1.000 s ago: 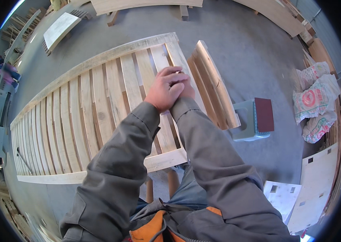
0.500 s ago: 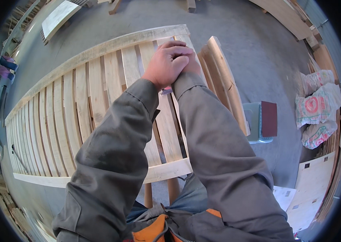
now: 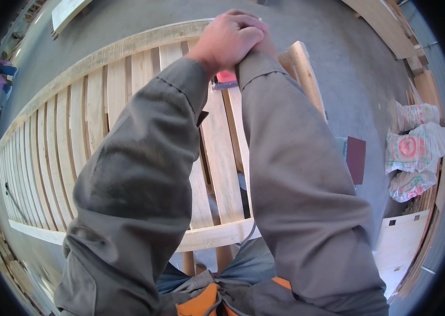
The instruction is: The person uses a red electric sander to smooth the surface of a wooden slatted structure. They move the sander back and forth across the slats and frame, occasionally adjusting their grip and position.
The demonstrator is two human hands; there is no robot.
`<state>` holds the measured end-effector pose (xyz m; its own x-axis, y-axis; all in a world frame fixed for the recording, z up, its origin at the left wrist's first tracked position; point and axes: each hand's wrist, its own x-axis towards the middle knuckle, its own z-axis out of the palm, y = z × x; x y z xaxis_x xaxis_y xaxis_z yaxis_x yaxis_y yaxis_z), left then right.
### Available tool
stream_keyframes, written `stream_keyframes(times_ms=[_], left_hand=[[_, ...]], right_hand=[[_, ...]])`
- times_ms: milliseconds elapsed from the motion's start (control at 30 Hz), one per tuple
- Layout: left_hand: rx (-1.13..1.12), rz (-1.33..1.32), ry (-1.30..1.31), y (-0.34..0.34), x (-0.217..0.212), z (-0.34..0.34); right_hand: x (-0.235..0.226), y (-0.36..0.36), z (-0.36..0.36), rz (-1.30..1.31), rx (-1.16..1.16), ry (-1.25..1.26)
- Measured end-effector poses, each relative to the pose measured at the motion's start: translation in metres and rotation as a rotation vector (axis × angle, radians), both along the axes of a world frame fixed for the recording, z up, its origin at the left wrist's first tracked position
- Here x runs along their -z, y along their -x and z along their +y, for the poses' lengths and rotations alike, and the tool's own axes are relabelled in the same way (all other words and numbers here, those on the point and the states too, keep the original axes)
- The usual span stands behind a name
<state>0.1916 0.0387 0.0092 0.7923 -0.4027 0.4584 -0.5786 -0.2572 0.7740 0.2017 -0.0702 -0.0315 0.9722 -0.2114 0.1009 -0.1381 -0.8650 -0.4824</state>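
A red sander [image 3: 226, 77] with a flat, greyish base shows partly between my wrists, low on the slatted wooden frame [image 3: 216, 158]. Above its front end my left hand [image 3: 228, 38] is closed, its fingers lapping over my right hand [image 3: 266, 46]. Most of the right hand is hidden behind the left one and its own sleeve; it also appears closed on the tool. Both hands are at the far right corner of the frame, whose pale slats run from the near rail [image 3: 217, 235] to the far rail [image 3: 122, 50].
Right of the frame stands a wooden piece [image 3: 304, 71], with a dark red board [image 3: 356, 160] on a pale green stool beyond. White sacks [image 3: 414, 147] and a holed panel [image 3: 401, 237] line the right side. A cable [image 3: 249, 231] hangs over the near rail. A pale board [image 3: 67, 13] is at upper left.
Both hands have moved away from me, toward the far rail, arms stretching further. More of the red sander now shows between the wrists. The view has shifted slightly.
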Motion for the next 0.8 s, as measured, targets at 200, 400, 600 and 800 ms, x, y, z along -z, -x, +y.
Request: stream_keyframes(times_ms=[200,400,600,800], left_hand=[[-0.009,-0.023,0.015,-0.029,0.006,-0.003],[0.052,-0.617,-0.092,-0.08,0.027,-0.015],[0.024,-0.295,-0.035,-0.096,0.024,0.004],[0.032,-0.076,-0.014,-0.062,0.017,-0.002]], right_hand=[[-0.021,-0.019,-0.003,0.071,0.007,0.054],[-0.011,-0.057,-0.013,0.076,0.035,-0.01],[-0.073,0.002,0.025,0.085,0.02,0.201],[-0.04,-0.028,-0.002,0.186,-0.011,0.251]])
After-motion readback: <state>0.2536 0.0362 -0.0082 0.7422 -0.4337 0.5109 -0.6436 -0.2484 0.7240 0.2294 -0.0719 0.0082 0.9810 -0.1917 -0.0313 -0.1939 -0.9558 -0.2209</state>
